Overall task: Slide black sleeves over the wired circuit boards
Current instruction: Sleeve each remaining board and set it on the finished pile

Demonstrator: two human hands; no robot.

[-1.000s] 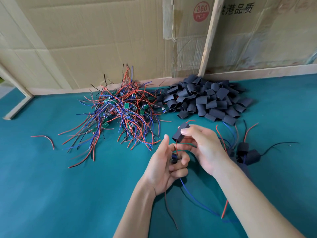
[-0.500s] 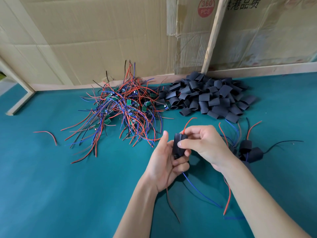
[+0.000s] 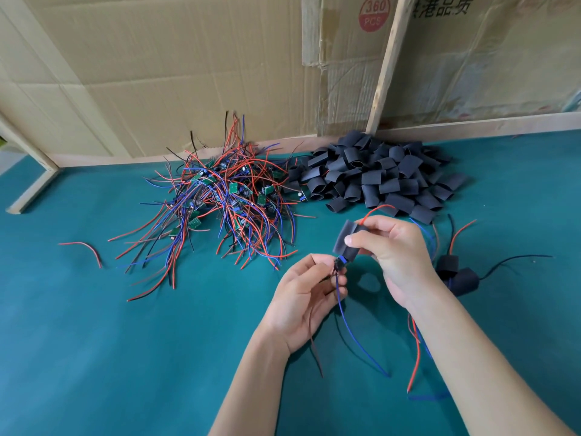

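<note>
Head view, looking down on a teal table (image 3: 94,341)

Right hand (image 3: 396,253) raised above the table, thumb and fingers pinching a black sleeve (image 3: 347,240) by its sides; sleeve tilted, upper end toward the far pile, lower end toward the left hand

Red wire (image 3: 377,209) curving up out of the sleeve's top, past the right fingers

Left hand (image 3: 305,297) just below and left of the right, fingertips pinching a small board (image 3: 339,262) at the sleeve's lower mouth; board mostly hidden, only a blue and black bit showing, how far inside the sleeve impossible to tell

Blue wire (image 3: 358,335) trailing from the board down across the left palm and on toward the near edge; thin dark wire (image 3: 316,354) hanging beside the left wrist

Far left of centre, tangled pile of boards (image 3: 226,196) with red, blue and black leads, green boards showing among them

Right beside it, touching at the edge, heap of loose sleeves (image 3: 377,177) against the wooden rail (image 3: 471,125)

Behind the right wrist, finished pieces (image 3: 456,275): black sleeves with red and black leads sticking out, partly hidden by the forearm

Second red wire (image 3: 416,350) running along the table beside the right forearm

Stray red wire (image 3: 85,250) alone at the far left, well apart from the pile

Cardboard (image 3: 188,73) standing along the back, red round sticker (image 3: 374,12) reading 360 PCS near the top, wooden slat (image 3: 386,64) leaning across it
</note>
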